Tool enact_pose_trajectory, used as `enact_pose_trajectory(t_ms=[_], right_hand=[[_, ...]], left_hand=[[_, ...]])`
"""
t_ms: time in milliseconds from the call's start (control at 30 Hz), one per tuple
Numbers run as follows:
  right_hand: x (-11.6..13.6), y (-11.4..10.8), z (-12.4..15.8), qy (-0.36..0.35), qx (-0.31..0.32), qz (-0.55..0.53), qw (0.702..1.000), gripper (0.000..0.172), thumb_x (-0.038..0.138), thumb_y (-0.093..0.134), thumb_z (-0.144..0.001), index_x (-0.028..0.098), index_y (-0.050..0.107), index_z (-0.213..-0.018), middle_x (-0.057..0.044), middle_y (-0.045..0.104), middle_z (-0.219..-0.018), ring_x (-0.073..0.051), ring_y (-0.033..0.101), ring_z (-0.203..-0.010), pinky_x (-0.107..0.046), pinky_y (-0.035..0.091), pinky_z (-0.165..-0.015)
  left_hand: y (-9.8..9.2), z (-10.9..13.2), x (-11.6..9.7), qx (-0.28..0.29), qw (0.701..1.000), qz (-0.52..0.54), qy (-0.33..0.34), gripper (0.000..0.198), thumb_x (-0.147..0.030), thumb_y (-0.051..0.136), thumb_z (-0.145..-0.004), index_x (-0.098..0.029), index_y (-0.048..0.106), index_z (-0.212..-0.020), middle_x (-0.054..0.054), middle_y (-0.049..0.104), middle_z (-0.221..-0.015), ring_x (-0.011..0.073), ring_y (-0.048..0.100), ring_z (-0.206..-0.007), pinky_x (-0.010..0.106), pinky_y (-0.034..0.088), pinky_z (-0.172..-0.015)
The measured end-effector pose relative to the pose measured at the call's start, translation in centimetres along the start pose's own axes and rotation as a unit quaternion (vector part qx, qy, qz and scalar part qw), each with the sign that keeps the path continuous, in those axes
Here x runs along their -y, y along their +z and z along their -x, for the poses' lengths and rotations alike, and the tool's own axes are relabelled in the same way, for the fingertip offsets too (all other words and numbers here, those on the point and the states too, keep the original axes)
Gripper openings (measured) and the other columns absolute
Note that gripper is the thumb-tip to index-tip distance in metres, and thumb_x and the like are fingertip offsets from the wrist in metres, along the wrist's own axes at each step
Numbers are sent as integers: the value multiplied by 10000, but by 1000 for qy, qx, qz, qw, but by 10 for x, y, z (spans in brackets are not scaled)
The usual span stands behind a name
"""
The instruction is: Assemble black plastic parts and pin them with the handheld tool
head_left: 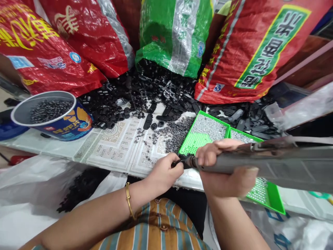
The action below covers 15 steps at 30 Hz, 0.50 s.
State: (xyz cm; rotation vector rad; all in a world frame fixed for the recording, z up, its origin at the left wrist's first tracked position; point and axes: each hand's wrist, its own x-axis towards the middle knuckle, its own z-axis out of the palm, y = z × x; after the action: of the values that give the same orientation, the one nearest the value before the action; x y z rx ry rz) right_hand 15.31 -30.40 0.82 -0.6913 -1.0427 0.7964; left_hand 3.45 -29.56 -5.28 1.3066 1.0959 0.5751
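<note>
My right hand (226, 170) is wrapped round a grey electric screwdriver (275, 161), which lies level and points left. Its tip meets a small black plastic part (182, 162) that my left hand (165, 173) pinches between thumb and fingers at the table's front edge. The exact shape of that part is mostly covered by my fingers. Just beyond my hands stands a green perforated tray (192, 144) with many small silvery screws in its far half. A second green tray (275, 201) extends beneath the screwdriver and is partly hidden by it.
Loose black plastic parts (177, 107) are heaped along the back. Tiny dark pieces (177, 135) lie left of the trays. A blue tub (67, 125) of small dark pieces stands at left. Behind are a green sack (161, 27) and red sacks (229, 48).
</note>
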Motion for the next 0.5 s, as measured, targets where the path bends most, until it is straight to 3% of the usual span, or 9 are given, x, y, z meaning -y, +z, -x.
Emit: enact_pose_trajectory(t_ms=[133,267,333,500], right_hand=[[26,-18,-4,-48,-67,52,995,423,592,528,-726,199,596,-870,55,486,-462,-120,445,-381,-276,381,-433],[29,-60,-4,-126,-183,165,961,414,559,495,-742,188,586,-901,49,480,-478,-123,433,-405,-274,363,-445],[18,-81,-2,-119,-223,216,943,384,504,494,-743,176,574,-927,36,494,-510,-132,451,-443,-282,363,-470],[0,-110,6,15,-299,329,896,329,431,480,-773,182,526,-982,-1,576,-693,-181,542,-640,-380,420,-686]], left_hand=[[-4,1,-7,17,1000,5,-18,107,-279,463,-766,-192,433,-711,-81,344,-529,64,325,-460,186,260,-444],[-10,6,-5,19,996,76,-43,148,-328,438,-787,-204,395,-718,-103,304,-448,64,309,-392,187,256,-416],[-9,8,-1,29,988,142,-54,148,-339,429,-785,-208,385,-732,-110,304,-422,67,312,-373,190,287,-413],[-2,12,8,44,970,232,-49,126,-305,473,-753,-197,410,-763,-104,375,-448,55,351,-374,193,357,-432]])
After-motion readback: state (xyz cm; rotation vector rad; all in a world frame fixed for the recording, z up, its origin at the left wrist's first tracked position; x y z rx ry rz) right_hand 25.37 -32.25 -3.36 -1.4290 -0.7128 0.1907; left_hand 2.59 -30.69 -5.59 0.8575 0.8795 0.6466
